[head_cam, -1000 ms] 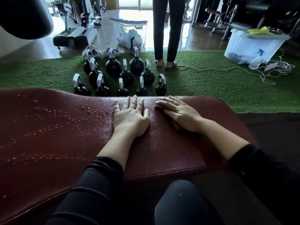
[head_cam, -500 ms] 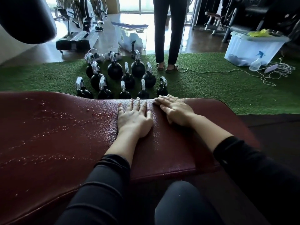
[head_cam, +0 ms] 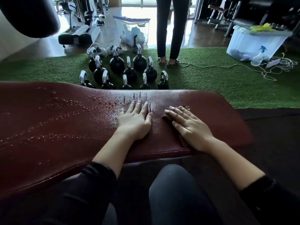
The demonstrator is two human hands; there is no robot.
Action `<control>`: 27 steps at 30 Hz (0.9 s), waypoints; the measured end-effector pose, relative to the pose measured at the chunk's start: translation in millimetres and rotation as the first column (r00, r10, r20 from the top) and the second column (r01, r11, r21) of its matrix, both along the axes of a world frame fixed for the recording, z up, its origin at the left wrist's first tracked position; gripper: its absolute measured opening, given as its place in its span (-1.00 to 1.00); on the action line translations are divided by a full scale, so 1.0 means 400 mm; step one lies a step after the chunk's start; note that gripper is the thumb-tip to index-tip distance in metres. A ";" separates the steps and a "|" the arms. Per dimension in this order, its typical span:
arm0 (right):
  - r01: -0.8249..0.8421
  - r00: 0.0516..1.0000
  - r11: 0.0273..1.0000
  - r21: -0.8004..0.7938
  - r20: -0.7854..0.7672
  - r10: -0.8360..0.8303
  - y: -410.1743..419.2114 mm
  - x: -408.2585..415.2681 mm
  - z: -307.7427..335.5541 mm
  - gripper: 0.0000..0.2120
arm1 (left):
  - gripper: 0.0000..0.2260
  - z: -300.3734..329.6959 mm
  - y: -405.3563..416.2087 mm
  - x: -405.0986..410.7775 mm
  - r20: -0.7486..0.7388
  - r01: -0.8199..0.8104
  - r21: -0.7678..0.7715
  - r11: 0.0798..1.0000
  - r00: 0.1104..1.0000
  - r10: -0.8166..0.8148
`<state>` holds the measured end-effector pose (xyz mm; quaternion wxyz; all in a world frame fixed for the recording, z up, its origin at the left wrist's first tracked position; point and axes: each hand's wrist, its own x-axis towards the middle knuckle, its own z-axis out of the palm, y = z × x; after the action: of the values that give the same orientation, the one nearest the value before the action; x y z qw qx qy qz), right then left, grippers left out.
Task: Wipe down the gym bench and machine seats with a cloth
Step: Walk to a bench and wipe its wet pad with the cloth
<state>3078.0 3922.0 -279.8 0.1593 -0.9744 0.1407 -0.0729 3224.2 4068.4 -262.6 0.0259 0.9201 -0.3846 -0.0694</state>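
My left hand (head_cam: 134,120) lies flat, fingers straight, on the wet bench (head_cam: 56,127); just right of it my right hand (head_cam: 188,125) presses flat, fingers together.

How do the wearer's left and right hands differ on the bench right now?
The left hand points straight at the far edge, with dark streaks ahead of its fingers; the right hand angles toward the left and shows none. The left hand sits beside beaded droplets; the right hand sits nearer the bench end. Both lie flat, palms down, holding no cloth.
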 end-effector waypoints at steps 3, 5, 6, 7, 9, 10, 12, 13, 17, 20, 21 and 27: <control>0.020 0.999 1.000 -0.003 0.037 -0.020 0.010 -0.024 -0.007 -0.48 | -0.48 -0.009 0.013 -0.014 0.032 -0.014 -0.036 0.999 0.999 0.015; 0.046 0.997 0.999 0.012 0.055 -0.046 0.010 -0.020 -0.003 -0.55 | -0.48 -0.009 0.007 -0.016 0.039 -0.024 -0.040 0.999 0.999 0.026; 0.057 0.997 0.998 0.014 0.057 -0.058 0.010 -0.017 -0.004 -0.58 | -0.48 -0.008 0.005 -0.017 0.042 -0.025 -0.042 0.999 0.999 0.027; 0.068 0.996 0.998 0.013 0.057 -0.069 0.012 -0.014 -0.004 -0.59 | -0.48 -0.008 0.004 -0.019 0.041 -0.023 -0.046 0.999 0.999 0.025; 0.091 0.995 0.996 0.017 0.041 -0.092 0.017 -0.004 0.001 -0.58 | -0.49 -0.008 0.005 -0.019 0.033 -0.018 -0.053 0.998 0.999 0.019; 0.106 0.994 0.994 0.022 0.027 -0.106 0.019 0.006 0.005 -0.58 | -0.49 -0.008 0.006 -0.018 0.031 -0.016 -0.056 0.998 0.999 0.018; 0.124 0.992 0.992 0.009 -0.005 -0.124 0.035 0.029 0.010 -0.57 | -0.51 -0.007 0.006 -0.013 0.020 -0.017 -0.064 0.998 1.000 0.019; 0.122 0.992 0.993 -0.002 -0.015 -0.122 0.052 0.037 0.010 -0.57 | -0.51 -0.006 0.006 -0.011 0.011 -0.017 -0.071 0.997 1.000 0.018; -0.011 0.993 0.994 -0.111 0.116 0.024 0.149 -0.014 -0.006 -0.53 | -0.53 -0.008 0.013 -0.007 0.001 -0.013 -0.093 0.996 1.000 0.013; -0.157 0.964 0.967 -0.199 0.181 0.194 0.134 -0.110 -0.032 -0.58 | -0.52 -0.008 0.015 -0.009 0.008 -0.007 -0.081 0.997 1.000 0.008; -0.167 0.962 0.965 -0.202 0.179 0.204 0.107 -0.134 -0.034 -0.58 | -0.52 -0.007 0.015 -0.011 0.012 -0.007 -0.077 0.997 1.000 0.008; 0.068 0.993 0.997 -0.033 0.094 -0.064 -0.013 -0.063 -0.010 -0.57 | -0.51 -0.008 0.009 -0.011 0.028 -0.018 -0.073 0.997 0.999 0.021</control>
<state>3052.7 3916.7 -283.9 0.1456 -0.9675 0.1638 -0.1260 3219.9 4072.0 -265.8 0.0544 0.9232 -0.3782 -0.0419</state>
